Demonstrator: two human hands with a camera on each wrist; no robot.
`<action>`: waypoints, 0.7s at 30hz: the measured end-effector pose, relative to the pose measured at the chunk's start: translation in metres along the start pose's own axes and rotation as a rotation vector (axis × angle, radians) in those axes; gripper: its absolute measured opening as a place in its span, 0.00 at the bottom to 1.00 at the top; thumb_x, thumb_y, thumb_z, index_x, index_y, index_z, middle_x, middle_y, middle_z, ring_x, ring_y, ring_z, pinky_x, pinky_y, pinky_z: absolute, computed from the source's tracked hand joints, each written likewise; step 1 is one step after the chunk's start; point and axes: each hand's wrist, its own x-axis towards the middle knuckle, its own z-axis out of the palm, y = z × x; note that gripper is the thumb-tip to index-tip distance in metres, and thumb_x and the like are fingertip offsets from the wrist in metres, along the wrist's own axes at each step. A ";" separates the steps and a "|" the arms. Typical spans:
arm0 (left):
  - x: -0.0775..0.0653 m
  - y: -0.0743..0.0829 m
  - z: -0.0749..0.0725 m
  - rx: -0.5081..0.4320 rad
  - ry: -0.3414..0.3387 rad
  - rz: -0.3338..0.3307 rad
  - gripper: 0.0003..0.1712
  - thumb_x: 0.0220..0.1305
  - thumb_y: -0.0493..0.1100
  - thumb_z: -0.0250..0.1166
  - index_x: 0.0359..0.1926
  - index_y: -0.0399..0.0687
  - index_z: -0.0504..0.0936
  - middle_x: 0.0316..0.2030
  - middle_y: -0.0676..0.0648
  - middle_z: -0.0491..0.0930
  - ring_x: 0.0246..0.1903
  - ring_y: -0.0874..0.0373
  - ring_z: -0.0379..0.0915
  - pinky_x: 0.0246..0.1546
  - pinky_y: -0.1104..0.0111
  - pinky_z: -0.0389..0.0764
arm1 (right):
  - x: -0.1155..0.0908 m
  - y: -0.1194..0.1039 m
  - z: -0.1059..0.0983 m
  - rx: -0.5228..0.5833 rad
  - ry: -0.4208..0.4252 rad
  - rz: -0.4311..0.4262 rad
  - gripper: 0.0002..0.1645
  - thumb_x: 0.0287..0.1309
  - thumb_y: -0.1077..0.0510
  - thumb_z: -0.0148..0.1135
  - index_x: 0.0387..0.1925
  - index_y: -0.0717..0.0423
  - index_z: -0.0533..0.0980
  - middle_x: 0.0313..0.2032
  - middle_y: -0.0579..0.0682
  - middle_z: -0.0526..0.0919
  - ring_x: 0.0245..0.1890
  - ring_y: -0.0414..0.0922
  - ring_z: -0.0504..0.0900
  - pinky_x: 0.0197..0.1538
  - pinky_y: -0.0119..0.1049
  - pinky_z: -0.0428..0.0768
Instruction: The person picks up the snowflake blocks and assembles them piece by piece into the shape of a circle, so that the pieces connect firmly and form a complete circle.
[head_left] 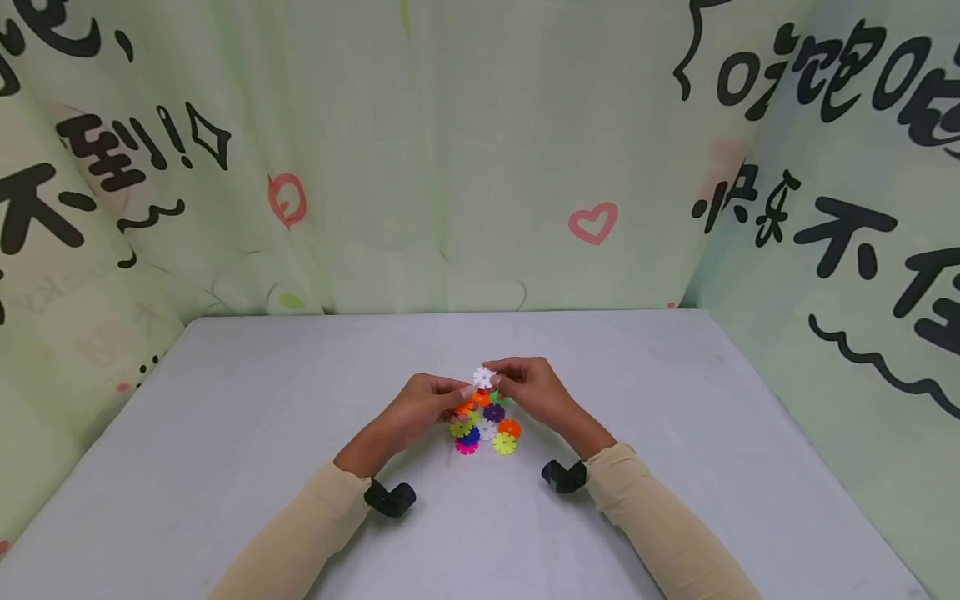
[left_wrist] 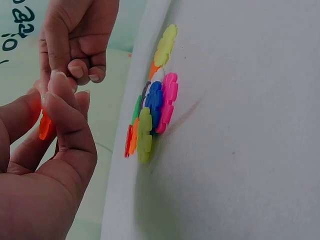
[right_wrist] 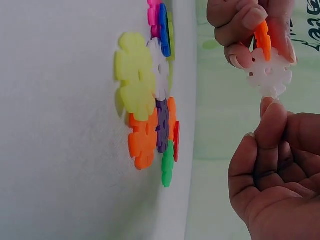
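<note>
My left hand [head_left: 429, 406] pinches an orange notched plastic disc [right_wrist: 263, 41] between thumb and fingers. With thumb and fingertips, my right hand [head_left: 538, 388] holds the lower edge of a white notched disc [right_wrist: 271, 76], as the right wrist view shows. The orange disc stands edge-on against the white one, overlapping its notched rim in that view. Both hands are close together, raised over the far side of a cluster of discs. In the left wrist view the orange disc [left_wrist: 45, 125] shows between the left fingers, while the white one is mostly hidden by fingertips.
Below the hands, on the white tabletop [head_left: 300, 375], lie several more notched discs: yellow [head_left: 505, 442], orange [head_left: 509, 427], purple [head_left: 493, 412], white [right_wrist: 161, 72], blue [left_wrist: 154, 102], pink [left_wrist: 170, 102], green [right_wrist: 167, 164] and red [right_wrist: 177, 142]. Printed curtains [head_left: 495, 167] surround the table.
</note>
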 end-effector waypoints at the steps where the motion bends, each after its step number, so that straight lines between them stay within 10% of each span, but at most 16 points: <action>1: 0.000 0.000 -0.001 -0.005 -0.002 -0.003 0.18 0.66 0.44 0.65 0.50 0.36 0.84 0.38 0.44 0.82 0.30 0.55 0.75 0.36 0.69 0.80 | 0.000 0.000 0.001 0.009 -0.004 -0.003 0.16 0.66 0.64 0.58 0.53 0.63 0.79 0.42 0.53 0.85 0.36 0.54 0.82 0.46 0.43 0.81; 21: 0.000 0.001 -0.008 -0.007 -0.047 0.016 0.20 0.66 0.45 0.65 0.54 0.36 0.82 0.44 0.43 0.83 0.36 0.54 0.77 0.40 0.66 0.81 | 0.000 0.000 0.008 0.064 -0.007 0.002 0.16 0.68 0.63 0.57 0.55 0.62 0.79 0.44 0.53 0.84 0.42 0.55 0.83 0.46 0.39 0.81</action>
